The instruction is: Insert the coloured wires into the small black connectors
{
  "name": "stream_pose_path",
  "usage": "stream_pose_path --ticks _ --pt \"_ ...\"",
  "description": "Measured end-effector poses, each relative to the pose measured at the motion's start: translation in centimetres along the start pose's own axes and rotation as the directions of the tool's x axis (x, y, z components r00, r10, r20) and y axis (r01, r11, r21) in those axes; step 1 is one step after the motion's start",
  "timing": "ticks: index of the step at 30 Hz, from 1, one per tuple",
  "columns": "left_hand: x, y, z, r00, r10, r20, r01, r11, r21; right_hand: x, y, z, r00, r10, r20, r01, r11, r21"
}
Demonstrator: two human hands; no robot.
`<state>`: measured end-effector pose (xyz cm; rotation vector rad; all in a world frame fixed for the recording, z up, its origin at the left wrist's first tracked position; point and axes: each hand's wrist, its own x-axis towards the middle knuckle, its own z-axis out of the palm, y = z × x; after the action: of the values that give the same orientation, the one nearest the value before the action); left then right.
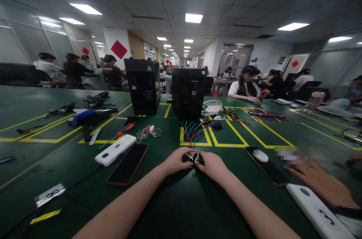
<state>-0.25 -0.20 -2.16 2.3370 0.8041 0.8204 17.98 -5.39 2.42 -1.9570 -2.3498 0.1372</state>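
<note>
My left hand [178, 161] and my right hand [212, 166] meet over the green table in front of me. Between their fingertips is a small black-and-white part [197, 158]; its exact kind is too small to make out. The right thumb and fingers pinch its black side, while the left thumb and fingers curl round its pale side. Just beyond the fingers lies a fan of red, blue, green and black wires [195, 130] with dark ends. Whether a wire joins the part in my hands I cannot tell.
Two black computer towers [143, 95] stand ahead, near a white basket [212, 107]. Left are a phone [128, 165], a white power bank [115, 150], a red screwdriver [125, 129] and glasses [155, 132]. Right are another phone [271, 169] and a co-worker's hand [325, 182].
</note>
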Motion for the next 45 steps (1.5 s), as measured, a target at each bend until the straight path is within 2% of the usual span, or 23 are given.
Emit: stream_pose_path --ticks 2,6,11,16,24,32,45 --pt "0.0 0.0 0.0 1.000 -0.027 -0.013 0.027 0.999 -0.019 0.6 1.3 -0.6 0.991 0.129 -0.041 -0.129 0.992 0.000" --pt "0.0 0.4 -0.2 0.999 -0.033 0.013 0.034 0.999 -0.020 1.5 6.1 -2.2 0.916 0.374 -0.146 -0.379 0.925 -0.008" --pt "0.1 0.7 -0.3 0.999 -0.036 0.040 0.036 0.999 0.005 1.5 12.1 -2.8 0.840 0.533 -0.106 -0.538 0.843 -0.026" --pt "0.1 0.6 -0.1 0.996 -0.069 0.054 0.070 0.998 -0.009 1.5 14.0 -2.1 0.774 0.625 -0.102 -0.629 0.778 -0.006" --pt "0.1 0.6 -0.2 0.996 -0.058 0.061 0.059 0.998 -0.006 1.8 14.8 -0.9 0.757 0.642 -0.124 -0.645 0.764 0.016" --pt "0.2 0.6 -0.2 0.998 -0.029 0.060 0.028 0.999 0.028 1.4 15.8 -1.7 0.739 0.648 -0.186 -0.636 0.761 0.126" --pt "0.2 0.7 -0.4 0.995 -0.048 0.082 0.044 0.998 0.043 1.9 16.6 -1.8 0.791 0.524 -0.315 -0.539 0.841 0.046"
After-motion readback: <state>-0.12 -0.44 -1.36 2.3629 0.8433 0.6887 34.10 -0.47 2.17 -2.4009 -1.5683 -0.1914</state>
